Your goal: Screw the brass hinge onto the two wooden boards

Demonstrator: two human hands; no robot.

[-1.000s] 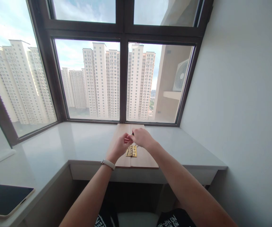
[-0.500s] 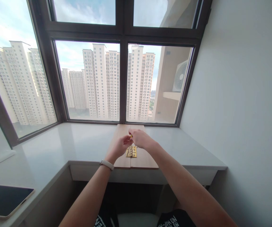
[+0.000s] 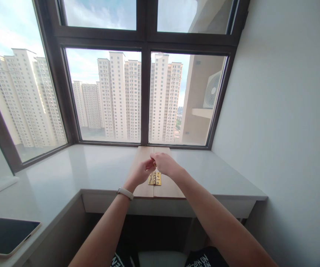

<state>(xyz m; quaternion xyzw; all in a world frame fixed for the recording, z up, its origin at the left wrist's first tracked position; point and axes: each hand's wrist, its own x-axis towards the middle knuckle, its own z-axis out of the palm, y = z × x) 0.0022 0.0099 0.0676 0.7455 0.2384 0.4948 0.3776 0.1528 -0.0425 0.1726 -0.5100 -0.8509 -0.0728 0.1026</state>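
Note:
Two light wooden boards lie side by side on the white sill, with a narrow seam between them. A gold hinge lies across the seam near their front ends, with small screws or holes on it. Just beyond the hinge, my left hand has its fingers pinched together. My right hand meets it from the right, its fingers closed and bent down. A small bit of gold shows between the fingertips; what exactly they hold is too small and hidden to name.
A dark-screened tablet lies on the left arm of the white counter. Dark window frames rise behind the boards, and a white wall stands at the right.
My right hand's fingers have shifted slightly left and turned over the left fingertips. The gold piece between them shows less than before. The hinge and boards have stayed put.

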